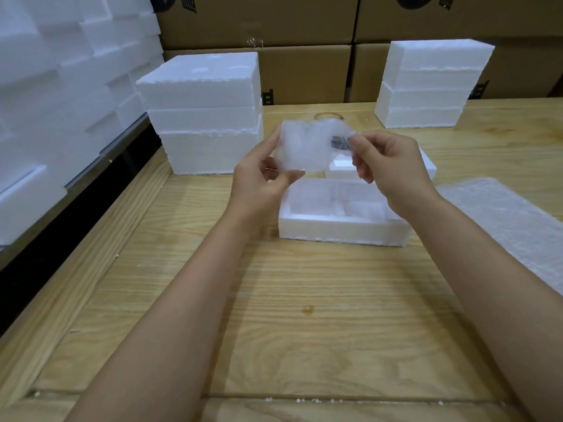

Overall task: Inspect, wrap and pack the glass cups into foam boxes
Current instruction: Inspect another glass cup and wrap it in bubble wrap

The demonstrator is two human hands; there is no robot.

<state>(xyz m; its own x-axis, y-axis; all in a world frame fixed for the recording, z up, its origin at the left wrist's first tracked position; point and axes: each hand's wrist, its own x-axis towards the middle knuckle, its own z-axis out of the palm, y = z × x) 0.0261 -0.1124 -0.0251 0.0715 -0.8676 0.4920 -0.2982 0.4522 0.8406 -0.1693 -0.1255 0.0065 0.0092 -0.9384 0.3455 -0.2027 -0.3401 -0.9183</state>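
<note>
Wooden surface (274, 315) fills most of the view. Brown cardboard boxes (304, 71) stand at the back. Two stacks of foam boxes sit on the wood, one on the left (204, 117) and one on the right (432, 83). A bubble wrap sheet (511, 226) lies flat at the right. An open foam box (344, 229) sits in the middle. Just above it, the left hand (259, 184) holds a wrapped cup (304, 147) with thumb and fingers, and the right hand (393, 169) pinches its other end.
</note>
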